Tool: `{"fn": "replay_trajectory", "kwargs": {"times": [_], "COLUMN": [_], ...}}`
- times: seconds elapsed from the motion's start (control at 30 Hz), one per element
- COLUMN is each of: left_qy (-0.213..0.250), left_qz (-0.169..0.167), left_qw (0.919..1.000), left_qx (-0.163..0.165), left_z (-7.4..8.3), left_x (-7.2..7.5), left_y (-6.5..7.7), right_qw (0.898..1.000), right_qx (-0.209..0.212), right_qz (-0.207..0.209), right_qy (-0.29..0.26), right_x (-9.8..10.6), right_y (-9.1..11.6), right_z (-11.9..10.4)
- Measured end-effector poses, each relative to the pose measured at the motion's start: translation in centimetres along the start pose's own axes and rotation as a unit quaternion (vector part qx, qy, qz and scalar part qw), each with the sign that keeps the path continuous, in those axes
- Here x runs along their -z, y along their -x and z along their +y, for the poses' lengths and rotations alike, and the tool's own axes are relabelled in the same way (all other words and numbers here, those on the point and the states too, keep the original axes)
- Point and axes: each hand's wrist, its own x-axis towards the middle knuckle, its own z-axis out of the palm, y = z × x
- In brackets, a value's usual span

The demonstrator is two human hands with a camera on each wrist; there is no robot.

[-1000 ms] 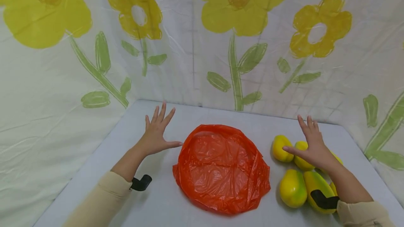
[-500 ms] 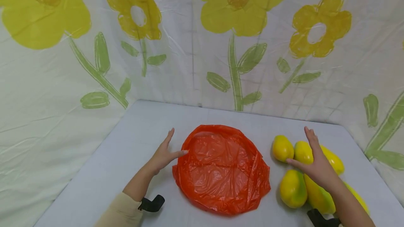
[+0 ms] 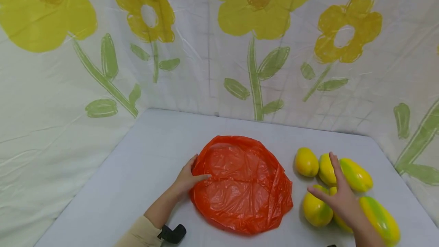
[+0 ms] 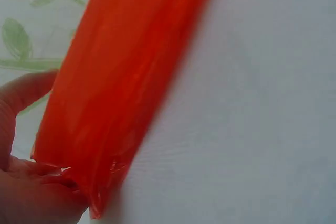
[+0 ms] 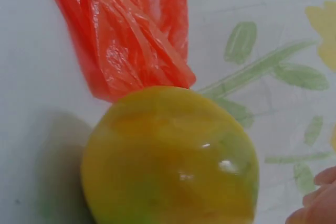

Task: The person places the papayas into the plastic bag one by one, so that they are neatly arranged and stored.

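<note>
While the left hand [image 3: 186, 180] pinches the near-left edge of the orange plastic bag [image 3: 241, 184] lying on the bench [image 3: 137, 170], the right hand [image 3: 337, 197] hovers, fingers straight, over the mangoes [image 3: 317, 209] just right of the bag.

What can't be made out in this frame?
- Head view: the right hand covers one mango of the pile; touch or hover is unclear.
- Left wrist view: the orange plastic bag is blurred; the left hand is cut by the edge.
- Right wrist view: one mango fills the frame, hiding the others.
</note>
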Motion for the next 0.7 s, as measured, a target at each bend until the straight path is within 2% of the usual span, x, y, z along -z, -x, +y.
{"fn": "replay_trajectory", "kwargs": {"times": [0.27, 0.5, 0.7], "left_qy": [0.018, 0.002, 0.012], "left_qz": [0.000, 0.011, 0.011], "left_qw": [0.9998, 0.9999, 0.9998], "left_qx": [-0.010, -0.008, -0.011], "left_z": [-0.5, -0.6, -0.7], "left_x": [-0.4, -0.3, -0.3], "left_y": [0.1, 0.1, 0.2], "right_qw": [0.999, 0.998, 0.997], "right_qx": [-0.040, -0.041, -0.077], "right_qz": [-0.001, 0.014, 0.002], "right_qy": [-0.025, -0.043, -0.023], "right_x": [-1.0, -2.1, -2.7], "right_y": [0.5, 0.8, 0.6], "right_z": [0.4, 0.7, 1.0]}}
